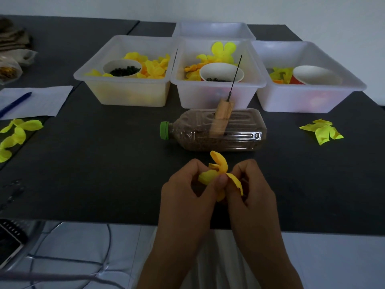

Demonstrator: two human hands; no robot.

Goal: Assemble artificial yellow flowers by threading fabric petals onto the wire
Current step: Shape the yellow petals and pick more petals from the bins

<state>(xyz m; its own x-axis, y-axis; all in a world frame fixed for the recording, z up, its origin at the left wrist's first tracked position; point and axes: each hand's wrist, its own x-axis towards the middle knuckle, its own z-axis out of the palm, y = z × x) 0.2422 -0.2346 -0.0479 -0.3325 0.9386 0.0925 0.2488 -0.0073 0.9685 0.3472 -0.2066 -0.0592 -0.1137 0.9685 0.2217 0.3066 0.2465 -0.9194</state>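
Both hands pinch one yellow petal above the table's near edge: left hand at its 9 o'clock, right hand at 3. At 12 lies a bottle with the wire rising from a wooden handle. Beyond, three bins hold petals.

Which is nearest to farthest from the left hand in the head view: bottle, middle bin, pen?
From the left hand:
1. Bottle, lying on its side just beyond the hands, centre of the table.
2. Middle bin, behind the bottle.
3. Pen, on the paper at the far left edge.
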